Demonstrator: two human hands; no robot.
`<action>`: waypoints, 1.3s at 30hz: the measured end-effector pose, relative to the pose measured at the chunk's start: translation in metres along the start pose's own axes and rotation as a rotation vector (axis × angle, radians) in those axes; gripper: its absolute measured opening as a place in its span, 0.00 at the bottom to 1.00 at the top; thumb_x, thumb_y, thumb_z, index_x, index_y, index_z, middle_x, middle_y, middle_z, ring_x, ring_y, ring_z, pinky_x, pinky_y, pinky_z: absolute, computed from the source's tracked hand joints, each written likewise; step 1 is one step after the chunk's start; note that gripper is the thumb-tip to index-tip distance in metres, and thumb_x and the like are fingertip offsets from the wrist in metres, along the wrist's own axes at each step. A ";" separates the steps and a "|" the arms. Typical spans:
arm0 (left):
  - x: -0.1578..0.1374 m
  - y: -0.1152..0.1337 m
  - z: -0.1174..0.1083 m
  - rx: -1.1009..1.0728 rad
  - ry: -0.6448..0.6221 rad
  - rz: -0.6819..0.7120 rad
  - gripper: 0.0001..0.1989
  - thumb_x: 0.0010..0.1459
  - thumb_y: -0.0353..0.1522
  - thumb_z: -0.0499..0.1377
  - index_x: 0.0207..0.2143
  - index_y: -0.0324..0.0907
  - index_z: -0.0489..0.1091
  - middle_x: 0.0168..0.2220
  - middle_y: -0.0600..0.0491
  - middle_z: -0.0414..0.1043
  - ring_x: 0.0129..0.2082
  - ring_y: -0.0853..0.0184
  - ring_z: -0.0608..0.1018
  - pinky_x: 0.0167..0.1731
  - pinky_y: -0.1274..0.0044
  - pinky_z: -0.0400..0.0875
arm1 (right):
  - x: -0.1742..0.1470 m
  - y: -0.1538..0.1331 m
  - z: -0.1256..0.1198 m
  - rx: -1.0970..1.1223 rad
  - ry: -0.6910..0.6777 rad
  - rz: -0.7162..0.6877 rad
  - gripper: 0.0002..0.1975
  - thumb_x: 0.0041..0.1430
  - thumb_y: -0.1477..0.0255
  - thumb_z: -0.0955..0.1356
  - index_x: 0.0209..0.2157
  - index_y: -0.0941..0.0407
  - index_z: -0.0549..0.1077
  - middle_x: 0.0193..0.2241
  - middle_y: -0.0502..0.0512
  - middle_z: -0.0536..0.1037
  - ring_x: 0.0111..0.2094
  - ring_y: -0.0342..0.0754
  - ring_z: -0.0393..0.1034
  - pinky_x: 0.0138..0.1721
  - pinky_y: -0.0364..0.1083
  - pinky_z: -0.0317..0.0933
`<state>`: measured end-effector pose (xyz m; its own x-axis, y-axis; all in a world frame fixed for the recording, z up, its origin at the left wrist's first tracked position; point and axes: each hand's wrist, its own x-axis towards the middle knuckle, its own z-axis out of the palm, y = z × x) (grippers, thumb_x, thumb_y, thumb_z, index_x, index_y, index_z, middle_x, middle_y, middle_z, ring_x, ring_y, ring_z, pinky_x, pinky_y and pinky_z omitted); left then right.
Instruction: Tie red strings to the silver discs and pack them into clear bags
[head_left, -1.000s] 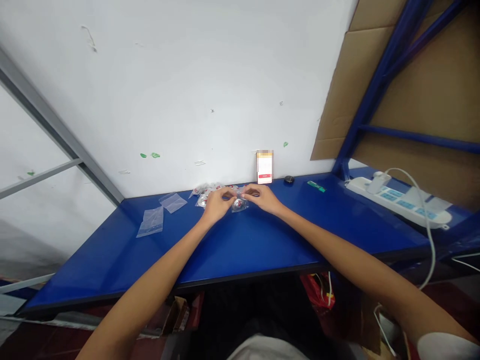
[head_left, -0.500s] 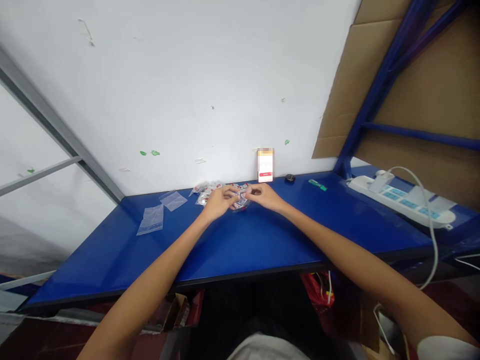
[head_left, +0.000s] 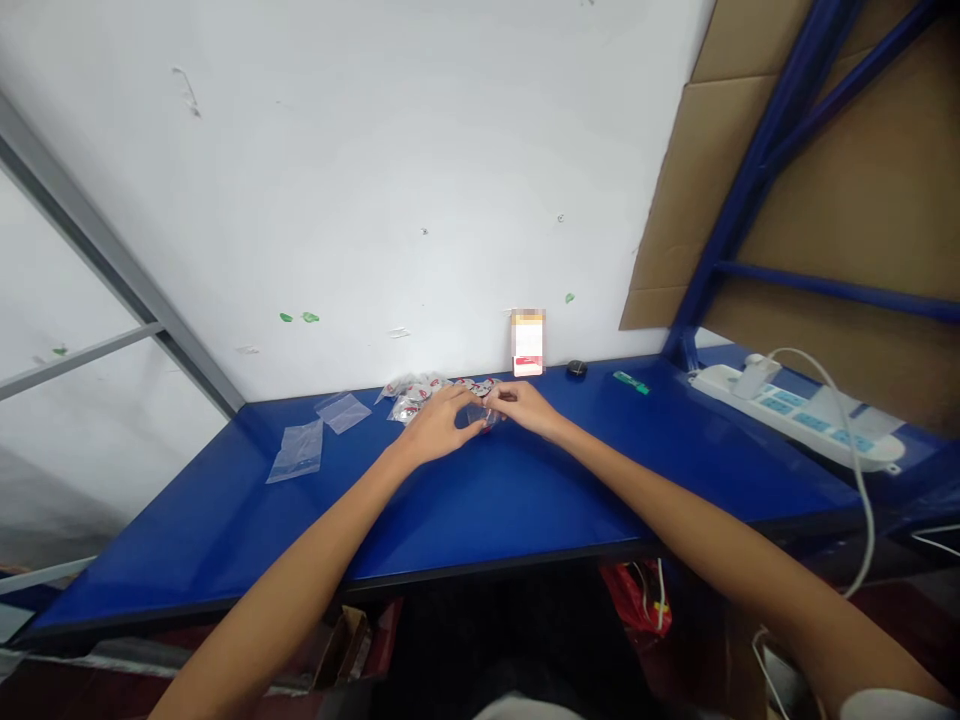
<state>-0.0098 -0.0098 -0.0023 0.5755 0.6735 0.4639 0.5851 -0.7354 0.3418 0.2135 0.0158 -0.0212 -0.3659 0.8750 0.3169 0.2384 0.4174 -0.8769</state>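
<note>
A small clear plastic bag (head_left: 482, 413) with some red on it is between my two hands over the blue table. My left hand (head_left: 439, 425) curves around the bag's left side, thumb in front and fingers behind. With thumb and fingertips pinched together, my right hand (head_left: 523, 406) grips the bag's upper right edge. What the bag holds is too small to make out. Just behind my hands lies a pile of clear packets (head_left: 414, 394) with red and white print, partly hidden by my left hand.
On the blue table (head_left: 247, 510), two flat clear bags (head_left: 298, 451) lie to the left. A lit phone (head_left: 528, 342) leans against the wall, beside a small black round object (head_left: 576, 369) and a green item (head_left: 631, 382). A white power strip (head_left: 795, 415) with a cable sits at right.
My left hand has opened wider around the bag, its thumb now stretched out below. My right fingers remain pinched at the bag's edge. The camera view has tilted slightly.
</note>
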 end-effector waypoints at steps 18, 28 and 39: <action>0.003 -0.017 0.006 -0.387 0.084 -0.243 0.14 0.67 0.35 0.60 0.53 0.43 0.73 0.39 0.50 0.81 0.39 0.63 0.82 0.42 0.72 0.76 | 0.000 0.002 0.002 0.173 -0.025 0.003 0.16 0.60 0.57 0.73 0.38 0.56 0.79 0.34 0.54 0.82 0.36 0.50 0.76 0.39 0.47 0.66; 0.002 -0.014 0.004 -0.300 0.058 -0.203 0.14 0.65 0.29 0.56 0.51 0.43 0.73 0.38 0.52 0.81 0.37 0.64 0.82 0.40 0.74 0.75 | -0.003 -0.003 0.005 0.127 -0.059 0.020 0.17 0.61 0.56 0.73 0.37 0.57 0.79 0.36 0.57 0.84 0.38 0.52 0.77 0.42 0.49 0.67; 0.002 -0.014 0.004 -0.258 0.073 -0.181 0.12 0.67 0.30 0.56 0.50 0.43 0.74 0.38 0.52 0.80 0.37 0.64 0.82 0.40 0.74 0.75 | -0.003 -0.002 0.004 0.082 -0.068 0.020 0.15 0.63 0.58 0.72 0.36 0.56 0.79 0.36 0.57 0.86 0.39 0.53 0.79 0.43 0.49 0.68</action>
<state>-0.0143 0.0016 -0.0095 0.4274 0.7949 0.4307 0.5047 -0.6050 0.6158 0.2102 0.0113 -0.0218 -0.4223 0.8633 0.2762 0.1727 0.3758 -0.9105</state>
